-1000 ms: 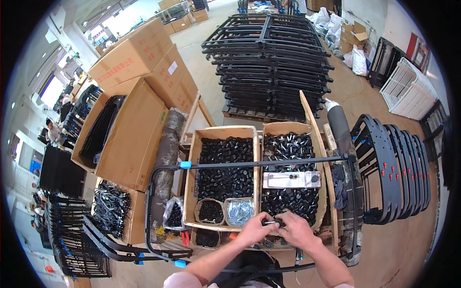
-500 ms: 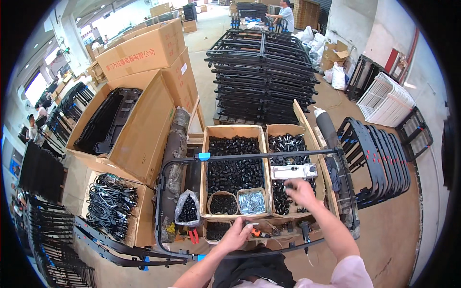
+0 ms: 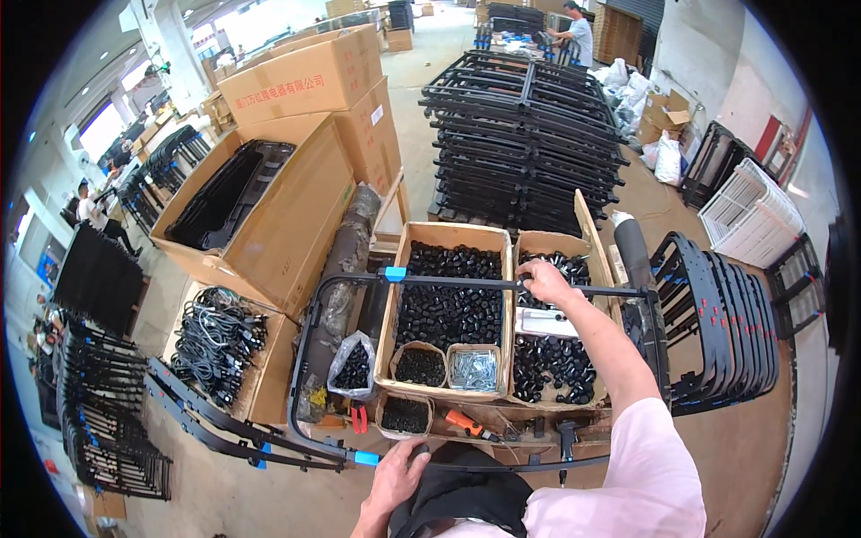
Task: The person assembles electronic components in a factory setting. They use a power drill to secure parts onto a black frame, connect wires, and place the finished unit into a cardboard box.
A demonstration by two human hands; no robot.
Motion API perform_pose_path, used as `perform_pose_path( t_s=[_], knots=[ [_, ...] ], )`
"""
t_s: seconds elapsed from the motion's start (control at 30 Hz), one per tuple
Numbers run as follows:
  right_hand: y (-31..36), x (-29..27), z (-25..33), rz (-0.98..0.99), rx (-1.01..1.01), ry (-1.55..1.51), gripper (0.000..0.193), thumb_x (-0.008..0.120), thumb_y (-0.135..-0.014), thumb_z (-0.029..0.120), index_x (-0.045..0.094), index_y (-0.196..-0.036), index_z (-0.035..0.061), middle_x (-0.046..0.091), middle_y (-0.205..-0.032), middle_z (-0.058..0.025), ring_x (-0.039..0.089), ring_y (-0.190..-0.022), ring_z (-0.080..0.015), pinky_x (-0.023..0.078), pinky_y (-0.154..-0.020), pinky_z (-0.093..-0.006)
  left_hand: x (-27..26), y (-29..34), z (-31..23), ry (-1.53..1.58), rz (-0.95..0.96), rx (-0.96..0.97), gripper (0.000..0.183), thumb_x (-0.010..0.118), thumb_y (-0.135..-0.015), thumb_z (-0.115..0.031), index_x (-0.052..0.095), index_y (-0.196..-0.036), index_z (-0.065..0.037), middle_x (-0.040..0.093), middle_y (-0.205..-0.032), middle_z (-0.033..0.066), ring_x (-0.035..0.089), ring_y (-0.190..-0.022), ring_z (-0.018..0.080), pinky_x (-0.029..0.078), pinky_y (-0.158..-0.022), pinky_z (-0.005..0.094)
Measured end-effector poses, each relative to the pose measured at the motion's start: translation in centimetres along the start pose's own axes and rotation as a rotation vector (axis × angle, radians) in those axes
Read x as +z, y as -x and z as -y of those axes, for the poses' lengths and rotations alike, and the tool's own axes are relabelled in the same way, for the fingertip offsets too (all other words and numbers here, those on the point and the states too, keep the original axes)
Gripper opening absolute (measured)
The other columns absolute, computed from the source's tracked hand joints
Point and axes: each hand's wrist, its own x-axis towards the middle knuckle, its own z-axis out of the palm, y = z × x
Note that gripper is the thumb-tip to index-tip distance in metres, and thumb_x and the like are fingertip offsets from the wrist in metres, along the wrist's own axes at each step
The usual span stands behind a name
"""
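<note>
A large black tubular frame (image 3: 430, 283) lies across the boxes in front of me, with blue tape on its bars. My right hand (image 3: 547, 282) is at its far bar, fingers pinched on a small black knob (image 3: 523, 277) against the bar. My left hand (image 3: 399, 477) is at the near bar beside a piece of blue tape (image 3: 366, 458), closed around a dark rounded knob (image 3: 420, 451). Below the right forearm lies a silver metal block (image 3: 545, 323), on a wooden bin (image 3: 513, 359) of black knobs, some with metal studs.
Small boxes hold black parts (image 3: 420, 367) and silver screws (image 3: 473, 368). An orange-handled tool (image 3: 468, 423), red-handled pliers (image 3: 359, 418) and a dark power driver (image 3: 567, 438) are near me. Cable bundles (image 3: 220, 336) lie left; stacked black frames (image 3: 525, 134) stand beyond. Another person (image 3: 578, 36) works far back.
My right hand has moved from the knob bin up to the frame's far bar. The left hand has come down and left to the near bar. The view has shifted slightly.
</note>
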Motion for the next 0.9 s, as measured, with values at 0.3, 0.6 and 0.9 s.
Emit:
perform_pose_path(
  t_s=[0.3, 0.6, 0.9],
  knots=[
    [-2.3, -0.8, -0.7, 0.139, -0.227, 0.142, 0.035, 0.065, -0.085, 0.005, 0.076, -0.118, 0.0035, 0.072, -0.119, -0.0212, 0.067, -0.120, -0.0383, 0.053, -0.107, -0.0466, 5.1, 1.5, -4.3, 0.116, 0.021, -0.258, 0.043, 0.069, -0.102, -0.024, 0.062, -0.141, -0.008, 0.073, -0.121, 0.0198, 0.074, -0.103, 0.0346, 0.058, -0.090, 0.0424],
    [-4.1, -0.1, -0.4, 0.086, -0.135, 0.306, 0.032, 0.073, -0.091, 0.032, 0.074, -0.108, 0.0049, 0.077, -0.098, -0.0244, 0.075, -0.100, -0.0428, 0.059, -0.092, -0.0541, 8.0, 2.2, -5.3, 0.111, 0.005, -0.285, 0.040, 0.069, -0.102, -0.024, 0.063, -0.138, -0.009, 0.074, -0.119, 0.0205, 0.073, -0.109, 0.0370, 0.057, -0.095, 0.0446],
    [-3.7, 1.0, -0.6, 0.096, -0.202, 0.358, 0.022, 0.070, -0.094, 0.027, 0.073, -0.100, 0.0057, 0.076, -0.097, -0.0231, 0.075, -0.097, -0.0438, 0.059, -0.089, -0.0545, 10.6, 2.7, -5.2, 0.104, 0.031, -0.141, 0.036, 0.070, -0.100, -0.018, 0.064, -0.134, -0.009, 0.073, -0.125, 0.0149, 0.065, -0.123, 0.0375, 0.049, -0.109, 0.0458]
  ],
)
